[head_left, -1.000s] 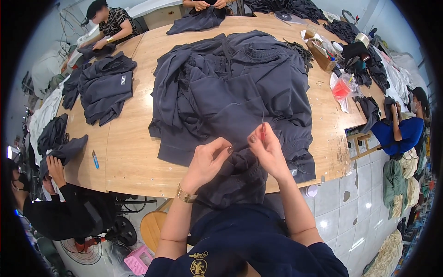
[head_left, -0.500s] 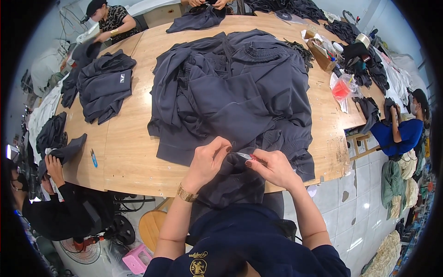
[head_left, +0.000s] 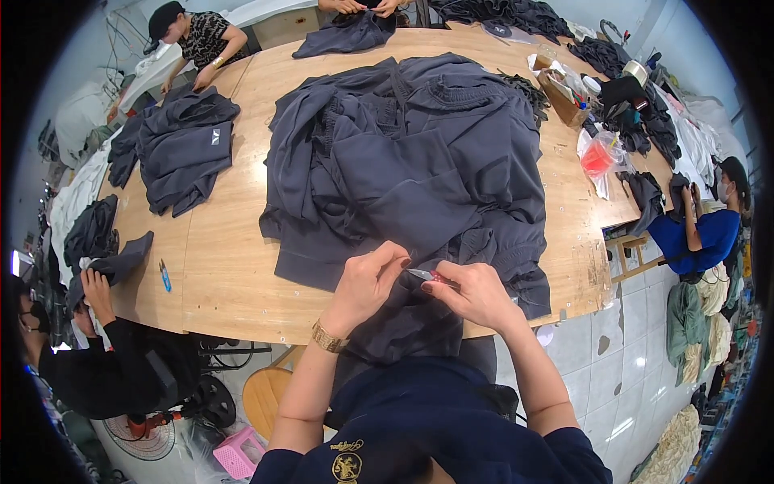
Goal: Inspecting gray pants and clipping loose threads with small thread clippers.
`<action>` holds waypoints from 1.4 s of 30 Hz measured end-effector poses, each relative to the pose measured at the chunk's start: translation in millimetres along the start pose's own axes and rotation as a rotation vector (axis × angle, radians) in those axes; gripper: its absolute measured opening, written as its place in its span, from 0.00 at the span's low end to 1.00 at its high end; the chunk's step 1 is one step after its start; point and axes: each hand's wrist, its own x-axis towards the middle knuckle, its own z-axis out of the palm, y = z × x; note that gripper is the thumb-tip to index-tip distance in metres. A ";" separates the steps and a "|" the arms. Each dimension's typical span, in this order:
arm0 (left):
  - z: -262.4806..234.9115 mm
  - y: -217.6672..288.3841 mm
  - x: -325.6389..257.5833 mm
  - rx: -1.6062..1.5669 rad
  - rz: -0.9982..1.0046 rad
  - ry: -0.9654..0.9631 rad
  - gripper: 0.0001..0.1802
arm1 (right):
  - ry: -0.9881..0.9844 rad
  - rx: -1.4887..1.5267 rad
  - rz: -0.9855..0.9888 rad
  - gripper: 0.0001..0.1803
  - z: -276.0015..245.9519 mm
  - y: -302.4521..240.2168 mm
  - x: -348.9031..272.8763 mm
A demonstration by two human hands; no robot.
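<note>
Between my hands a dark grey garment (head_left: 401,327) is drawn up and hangs over the table's near edge toward my lap. My left hand (head_left: 363,281) is closed, thumb and forefinger pinching at the garment's raised edge; any thread there is too fine to make out. In my right hand (head_left: 477,295) is a small pair of thread snips (head_left: 420,274) with silver blades and a reddish handle. The blades point left, close to my left fingertips. Just beyond my hands lies a large heap of dark grey garments (head_left: 387,185).
The wooden table (head_left: 226,266) carries blue-handled snips (head_left: 164,275) at left and folded garments (head_left: 185,149) beyond. At right stand a cardboard box (head_left: 562,97) and a bagged red drink (head_left: 597,155). Co-workers sit around, one in blue (head_left: 693,240). A wooden stool (head_left: 266,395) stands below.
My left hand has shifted slightly up and right. The snips have tilted a little at the garment's edge. The far-left person has let a garment down onto the table.
</note>
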 end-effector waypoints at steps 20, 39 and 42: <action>4.1 -0.7 -8.7 -0.141 0.028 0.009 0.02 | -0.235 0.275 -0.034 0.18 -12.9 10.8 7.3; 5.3 0.3 -9.5 0.030 0.169 0.021 0.01 | -0.327 0.137 -0.080 0.20 -31.8 12.2 18.5; 5.8 -0.1 -9.1 0.048 0.202 0.053 0.02 | -0.340 0.136 -0.086 0.20 -33.0 9.7 20.4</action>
